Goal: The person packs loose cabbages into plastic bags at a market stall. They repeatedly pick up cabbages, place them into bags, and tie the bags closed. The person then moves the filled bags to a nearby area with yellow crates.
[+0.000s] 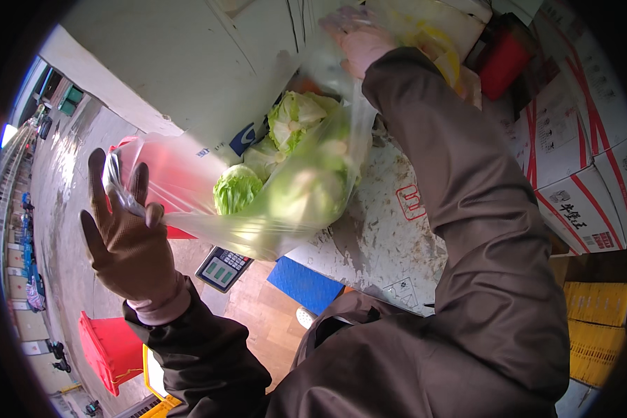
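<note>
My left hand [130, 235], in a tan glove, grips the gathered edge of a clear plastic bag [235, 224] with its fingers partly spread. The bag hangs between my hands with pale green lettuce heads [313, 193] inside, seen blurred through the film. My right hand [358, 44], blurred at the top, is at the bag's upper part; its fingers are hard to make out. Behind the bag lie more lettuces, one a small green head [237, 189] and one a larger leafy head [295, 120].
White cartons with red stripes [580, 209] are stacked at the right, above yellow crates [595, 324]. A digital scale display [223, 269] and a blue textured plate [303, 285] sit below the soiled white work surface [381, 245]. A red crate [109, 350] stands at the lower left.
</note>
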